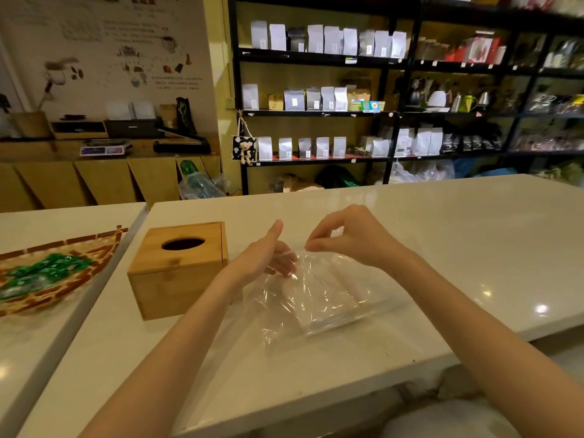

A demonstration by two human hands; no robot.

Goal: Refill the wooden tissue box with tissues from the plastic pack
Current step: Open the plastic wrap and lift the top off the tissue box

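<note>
— While the plastic pack (319,295) lies flat on the white counter (442,248), where are the hands on it?

— The right hand (350,237) is above the far end of the pack. Its thumb and first finger are pinched narrow on the upper edge of the clear film and lift that edge a little. The left hand (268,254) is at the left side of the same end, with the palm turned to the right and the thumb pointing up. Its fingers (286,263) go under or into the loose film; I cannot tell if they grip it.

— And the tissues?

— A pale stack shows through the film, in the lower part of the pack, nearer to the person than both hands.

— Where is the wooden tissue box (178,267)?

— It stands upright just left of the left forearm, near the pack but not touching it. Its lid is on, and the oval hole on top looks dark.

— Anything else nearby?

— A woven tray (63,279) with green wrapped pieces (47,270) lies on the next counter, further left.
</note>
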